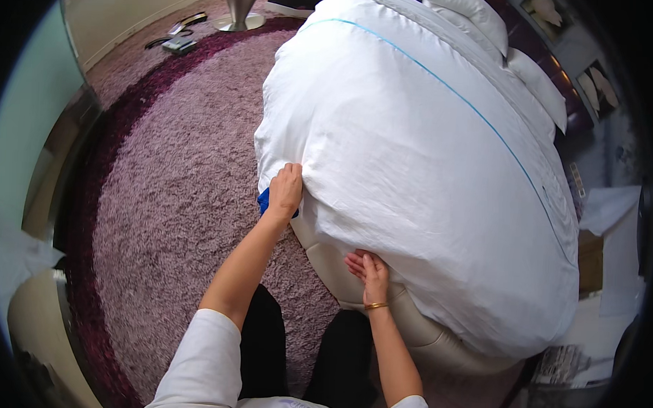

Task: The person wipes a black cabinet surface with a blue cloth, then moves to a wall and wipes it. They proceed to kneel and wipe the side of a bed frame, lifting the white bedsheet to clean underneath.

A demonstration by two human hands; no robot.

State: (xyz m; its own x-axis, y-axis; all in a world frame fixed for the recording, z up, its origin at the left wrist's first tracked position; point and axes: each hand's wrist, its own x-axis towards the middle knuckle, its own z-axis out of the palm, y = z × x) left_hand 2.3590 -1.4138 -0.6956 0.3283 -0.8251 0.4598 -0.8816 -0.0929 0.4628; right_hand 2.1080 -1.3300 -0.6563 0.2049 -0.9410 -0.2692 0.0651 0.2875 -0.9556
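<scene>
A white duvet (393,152) with a thin blue stripe lies over a bed whose padded, light leather-like frame (329,269) shows at the near edge. My left hand (286,191) grips the duvet's edge at the near left corner, fingers closed on the cloth. A piece of blue fabric (263,200) shows beside and under that hand. My right hand (370,270), with a gold bangle at the wrist, is at the duvet's lower edge above the bed frame. Its palm is turned up and its fingers are slightly bent, with no cloth visibly gripped.
White pillows (535,87) lie against a dark purple headboard (575,113). A round purple shag rug (188,161) spreads left of the bed. A telephone (179,44) sits on the floor near a metal pedestal base (239,22). Papers and a box stand at the right.
</scene>
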